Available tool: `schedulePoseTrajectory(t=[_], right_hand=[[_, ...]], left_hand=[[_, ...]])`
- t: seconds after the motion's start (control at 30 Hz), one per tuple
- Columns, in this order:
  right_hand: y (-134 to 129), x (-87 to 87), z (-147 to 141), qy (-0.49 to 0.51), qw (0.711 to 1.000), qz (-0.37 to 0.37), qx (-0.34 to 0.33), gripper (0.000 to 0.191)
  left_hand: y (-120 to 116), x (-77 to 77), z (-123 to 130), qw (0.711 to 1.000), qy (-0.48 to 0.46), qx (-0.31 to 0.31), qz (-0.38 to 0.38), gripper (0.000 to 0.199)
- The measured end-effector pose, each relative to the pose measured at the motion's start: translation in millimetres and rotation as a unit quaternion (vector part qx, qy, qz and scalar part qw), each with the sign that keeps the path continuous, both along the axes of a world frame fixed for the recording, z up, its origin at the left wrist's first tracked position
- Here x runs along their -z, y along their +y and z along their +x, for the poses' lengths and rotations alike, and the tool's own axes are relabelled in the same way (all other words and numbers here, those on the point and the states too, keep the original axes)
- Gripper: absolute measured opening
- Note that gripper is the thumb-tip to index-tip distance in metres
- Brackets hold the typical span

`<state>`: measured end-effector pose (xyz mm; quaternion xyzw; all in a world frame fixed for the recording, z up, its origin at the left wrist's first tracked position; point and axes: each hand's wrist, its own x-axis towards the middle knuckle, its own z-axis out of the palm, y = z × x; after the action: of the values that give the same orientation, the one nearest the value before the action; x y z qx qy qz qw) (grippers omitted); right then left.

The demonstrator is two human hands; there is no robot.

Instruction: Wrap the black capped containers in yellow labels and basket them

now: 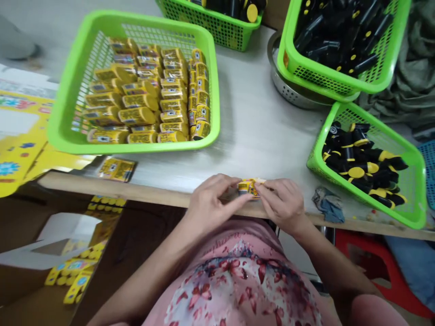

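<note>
Pinching yellow printed piece (pixel 250 186); both hands (pixel 210 197) (pixel 285 203).

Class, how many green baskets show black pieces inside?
3: the top-middle basket and the upper-right basket, both cut off by the picture's edge, and the lower-right basket. Others may be hidden.

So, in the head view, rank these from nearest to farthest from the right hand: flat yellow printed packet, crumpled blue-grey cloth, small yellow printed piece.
1. Small yellow printed piece: held at the fingers of the right hand.
2. Crumpled blue-grey cloth: just to that hand's right.
3. Flat yellow printed packet: far left, beyond the left hand.
</note>
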<state>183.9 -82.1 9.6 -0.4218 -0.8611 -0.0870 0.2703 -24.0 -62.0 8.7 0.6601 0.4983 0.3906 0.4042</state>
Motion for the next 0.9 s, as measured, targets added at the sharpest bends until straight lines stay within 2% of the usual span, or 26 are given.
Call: schedulePoseTrajectory(t=[0.07,0.1,0.2,0.27,0.37,0.4,0.47,0.57,0.63,0.8,0.9], right_hand=[[-0.1,-5.9,-5.7,0.012,0.999,0.029,0.014,0.016],[0.0,-8.6,-7.8,0.018,0.999,0.032,0.019,0.016],[2.4,-19.3,0.6,0.037,0.998,0.014,0.039,0.020],[7.0,-31.8,24.4,0.058,0.995,0.024,0.074,0.024],[23.4,-56.2,80.5,0.090,0.974,0.045,0.205,0.019],[31.9,-63.3,99.3,0.094,0.959,0.024,0.266,0.018],[51.9,-72.3,128.4,0.085,0.922,-0.078,0.369,0.020],[79.9,-71.0,141.9,0.016,0.859,-0.253,0.445,0.027],[91.7,-63.7,136.7,-0.031,0.836,-0.310,0.452,0.030],[99.5,-47.8,133.3,-0.003,0.831,-0.329,0.449,0.021],[98.2,-47.1,143.5,0.100,0.823,-0.299,0.472,0.029]], left_hand=[[-0.3,-1.9,10.8,0.998,-0.005,0.056,0.032,0.023],[1.0,-2.7,15.0,0.997,-0.023,0.071,0.024,0.022],[8.5,-3.9,22.8,0.990,-0.096,0.069,-0.074,0.026],[14.1,-3.5,24.4,0.975,-0.141,0.042,-0.169,0.027],[20.9,-1.7,24.9,0.940,-0.196,0.005,-0.279,0.029],[22.6,-1.1,25.4,0.931,-0.209,-0.005,-0.300,0.029],[25.3,0.4,27.0,0.915,-0.229,-0.020,-0.331,0.032],[27.6,3.0,29.3,0.902,-0.247,-0.025,-0.353,0.039],[28.3,5.0,29.3,0.897,-0.263,-0.028,-0.354,0.043],[27.2,7.7,26.0,0.894,-0.292,-0.006,-0.340,0.038],[25.5,7.5,24.9,0.899,-0.303,0.007,-0.316,0.025]])
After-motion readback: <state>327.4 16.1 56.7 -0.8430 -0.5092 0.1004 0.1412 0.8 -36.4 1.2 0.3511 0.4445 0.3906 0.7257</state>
